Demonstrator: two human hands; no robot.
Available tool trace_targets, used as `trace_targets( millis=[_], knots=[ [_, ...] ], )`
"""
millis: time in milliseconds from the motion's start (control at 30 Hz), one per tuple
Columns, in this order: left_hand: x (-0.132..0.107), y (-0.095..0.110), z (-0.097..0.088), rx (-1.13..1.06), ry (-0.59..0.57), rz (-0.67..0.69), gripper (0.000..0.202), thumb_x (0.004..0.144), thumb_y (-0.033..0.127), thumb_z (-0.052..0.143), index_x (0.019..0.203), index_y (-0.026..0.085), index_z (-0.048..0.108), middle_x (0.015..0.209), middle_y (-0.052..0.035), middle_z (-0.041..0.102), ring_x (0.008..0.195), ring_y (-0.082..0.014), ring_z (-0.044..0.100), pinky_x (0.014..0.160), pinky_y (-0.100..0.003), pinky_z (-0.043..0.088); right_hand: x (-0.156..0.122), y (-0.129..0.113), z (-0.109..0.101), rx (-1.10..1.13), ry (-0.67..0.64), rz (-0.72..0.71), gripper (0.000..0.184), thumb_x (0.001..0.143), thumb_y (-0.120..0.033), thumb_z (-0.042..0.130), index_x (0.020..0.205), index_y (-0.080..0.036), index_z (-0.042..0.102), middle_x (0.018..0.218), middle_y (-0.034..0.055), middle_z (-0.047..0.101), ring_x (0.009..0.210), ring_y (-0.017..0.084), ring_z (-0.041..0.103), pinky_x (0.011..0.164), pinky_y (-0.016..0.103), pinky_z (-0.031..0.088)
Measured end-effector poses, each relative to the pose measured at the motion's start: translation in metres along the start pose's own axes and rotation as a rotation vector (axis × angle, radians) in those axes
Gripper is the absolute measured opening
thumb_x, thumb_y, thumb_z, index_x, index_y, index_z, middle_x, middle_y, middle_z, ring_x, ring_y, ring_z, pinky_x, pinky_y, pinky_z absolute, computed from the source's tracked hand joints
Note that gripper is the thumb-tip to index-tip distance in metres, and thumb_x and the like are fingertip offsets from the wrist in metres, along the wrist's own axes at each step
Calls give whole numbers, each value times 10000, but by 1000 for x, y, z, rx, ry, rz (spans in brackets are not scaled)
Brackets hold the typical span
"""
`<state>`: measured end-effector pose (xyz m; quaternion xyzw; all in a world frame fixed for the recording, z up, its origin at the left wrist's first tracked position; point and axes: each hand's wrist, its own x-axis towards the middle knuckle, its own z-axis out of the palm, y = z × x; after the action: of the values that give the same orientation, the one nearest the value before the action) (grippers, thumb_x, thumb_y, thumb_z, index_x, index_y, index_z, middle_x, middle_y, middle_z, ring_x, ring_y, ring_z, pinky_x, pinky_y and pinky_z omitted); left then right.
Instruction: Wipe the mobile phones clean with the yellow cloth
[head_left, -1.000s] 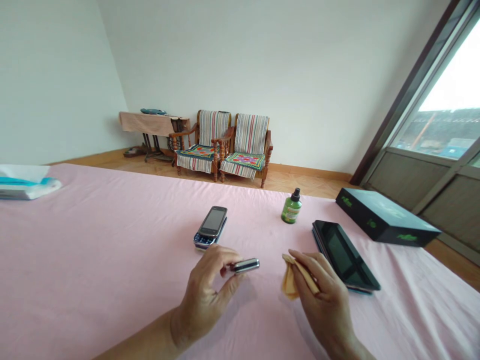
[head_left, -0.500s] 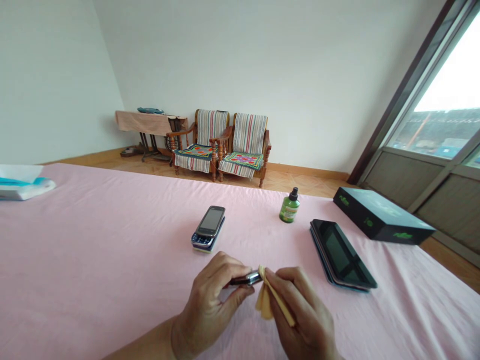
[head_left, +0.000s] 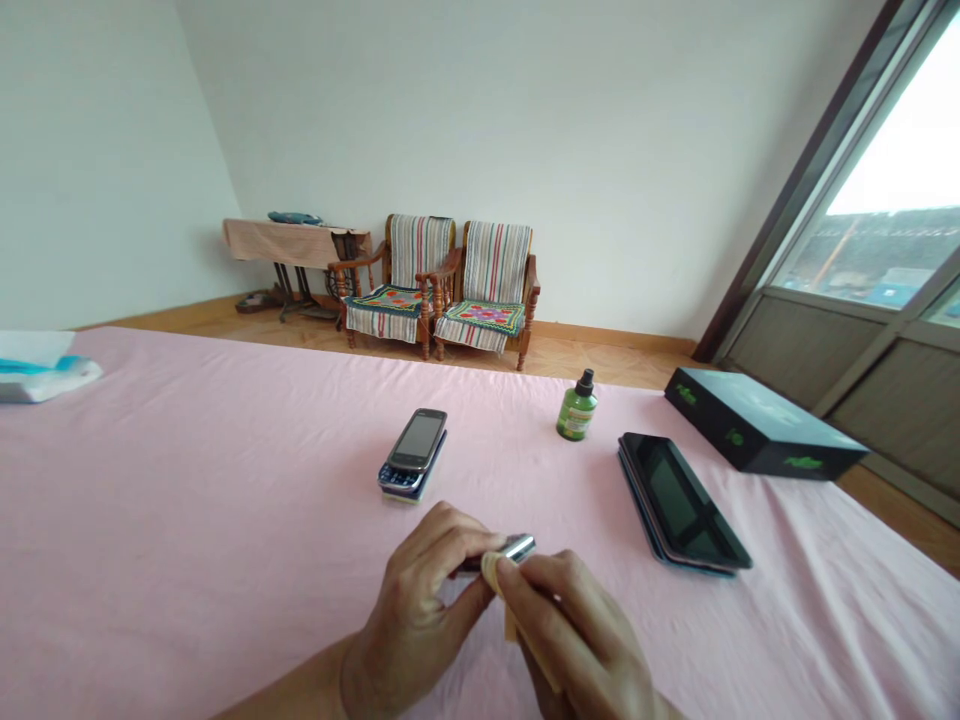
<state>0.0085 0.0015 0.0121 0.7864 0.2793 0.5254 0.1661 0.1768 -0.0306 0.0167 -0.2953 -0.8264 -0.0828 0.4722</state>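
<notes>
Between the thumb and fingers of my left hand (head_left: 424, 610) is a thin dark mobile phone (head_left: 519, 546) with a silvery edge, held edge-on above the pink cloth. My right hand (head_left: 581, 630) pinches a folded yellow cloth (head_left: 493, 572) and presses it against the phone's near edge. Fingers of both hands cover much of the phone. Beyond my left hand, a slider phone (head_left: 418, 440) lies on top of a dark blue item whose kind I cannot make out. To the right of my hands lies a black tablet (head_left: 682, 500), resting on another flat bluish thing.
A green bottle (head_left: 576, 408) with a black cap stands behind the tablet. At the right edge sits a black box (head_left: 757, 425) with green print. A white and blue packet (head_left: 45, 370) is at far left. Two wooden chairs (head_left: 487, 265) stand beyond the pink-covered surface (head_left: 187, 500).
My right hand has moved the yellow cloth leftward along the phone's edge, closer to my left fingers. The phone's silvery end now shows past the cloth. The view has shifted slightly.
</notes>
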Motion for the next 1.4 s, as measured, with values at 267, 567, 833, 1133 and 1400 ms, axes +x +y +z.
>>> trace_targets(
  millis=[267,567,833,1133,1400],
  knots=[
    [6,-5,-5,40,-19,-25,99,879,147,681,972,173,658,785,-34,633,705,-163,590,613,-244,477,-12,31,-9,-123,-84,23,361,949,-52,438,1289,-69,556,950,141,645,796,209,621,699,337,572],
    [3,-2,-2,-5,-40,-34,120,904,141,647,1019,176,649,843,-47,649,773,-174,608,674,-254,503,-18,8,1,43,-60,114,577,909,16,480,1443,-195,426,1025,110,613,882,187,608,765,298,564],
    [2,-4,-2,20,-25,2,125,885,97,652,985,170,633,833,-47,640,779,-177,615,681,-253,506,-19,21,4,2,-2,111,552,905,17,464,1421,-180,462,928,99,607,808,175,613,703,272,562],
    [-3,-10,0,-76,69,-135,88,892,164,632,975,189,621,843,-32,626,738,-160,617,688,-251,527,-22,38,12,184,-110,560,272,947,-137,440,1025,-175,698,840,61,576,679,148,614,551,219,519],
    [-2,-22,-1,-136,138,-413,359,847,175,601,1200,185,535,886,-20,638,779,-153,667,720,-254,577,-23,38,9,288,-3,659,257,950,-241,478,1020,-184,719,835,66,597,688,160,657,478,198,500]
  ],
)
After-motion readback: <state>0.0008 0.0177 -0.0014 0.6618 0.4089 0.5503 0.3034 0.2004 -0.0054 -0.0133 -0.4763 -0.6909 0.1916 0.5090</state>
